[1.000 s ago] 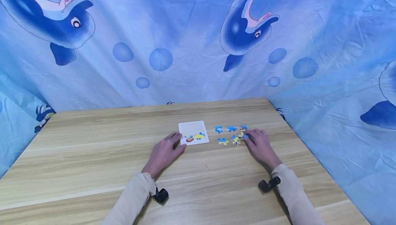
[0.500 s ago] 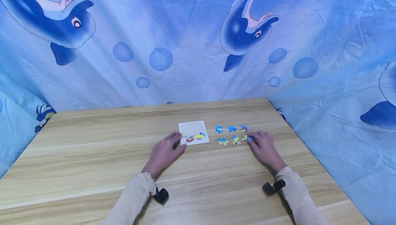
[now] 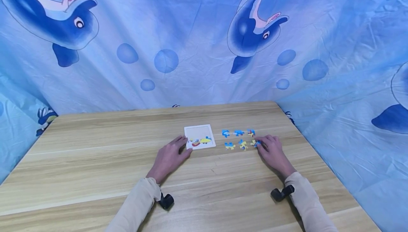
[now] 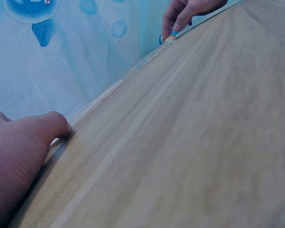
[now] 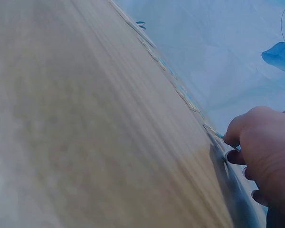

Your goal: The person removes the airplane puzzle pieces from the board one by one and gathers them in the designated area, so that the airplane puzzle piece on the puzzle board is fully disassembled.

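A white square puzzle tray lies on the table, with pieces fitted along its near side that show yellow and red parts. My left hand holds the tray by its near left corner, fingers at the left edge and thumb at the near edge. In the left wrist view the thumb touches the tray's edge. To the right of the tray, my right hand pinches a blue and yellow puzzle piece at the table surface. The right wrist view shows its fingertips, with most of the piece hidden by the hand.
Several loose puzzle pieces lie in two rows between tray and right hand, among them a blue one and a yellow-blue one. A blue dolphin-print curtain stands behind the wooden table.
My right hand has moved a little to the right with the puzzle piece, away from the neighbouring piece, and has since nearly stopped. The left hand and tray stay in place.
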The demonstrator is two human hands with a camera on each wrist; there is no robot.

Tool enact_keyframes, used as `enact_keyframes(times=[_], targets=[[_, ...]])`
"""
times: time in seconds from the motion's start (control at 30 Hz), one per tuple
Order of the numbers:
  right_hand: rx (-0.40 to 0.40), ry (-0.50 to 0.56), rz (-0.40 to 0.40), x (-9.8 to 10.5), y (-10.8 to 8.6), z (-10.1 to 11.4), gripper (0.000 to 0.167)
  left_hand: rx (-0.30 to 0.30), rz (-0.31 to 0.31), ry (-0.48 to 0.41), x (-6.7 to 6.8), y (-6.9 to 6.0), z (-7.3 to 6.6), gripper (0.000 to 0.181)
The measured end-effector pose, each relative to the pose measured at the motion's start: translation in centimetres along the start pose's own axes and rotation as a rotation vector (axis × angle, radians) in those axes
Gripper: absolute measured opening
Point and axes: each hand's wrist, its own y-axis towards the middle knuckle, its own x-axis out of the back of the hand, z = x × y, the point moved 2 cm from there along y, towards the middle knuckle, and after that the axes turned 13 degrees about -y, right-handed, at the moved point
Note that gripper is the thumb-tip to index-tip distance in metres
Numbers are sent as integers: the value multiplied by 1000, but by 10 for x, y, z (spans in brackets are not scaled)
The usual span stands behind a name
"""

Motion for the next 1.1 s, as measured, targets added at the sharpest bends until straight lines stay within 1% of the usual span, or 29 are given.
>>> enact_keyframes(times=[0.13,0.53,0.83,1.1], targets=[[-1,3,-7,0,0,1,25,-1,1,-4,0,0,0,52],[-24,4,9,0,1,2,23,-3,1,-6,0,0,1,50],[-84,-35,64,0,1,4,30,2,4,-11,0,-1,0,51],[-130,-61,78,0,3,7,30,5,3,-8,0,0,1,51]])
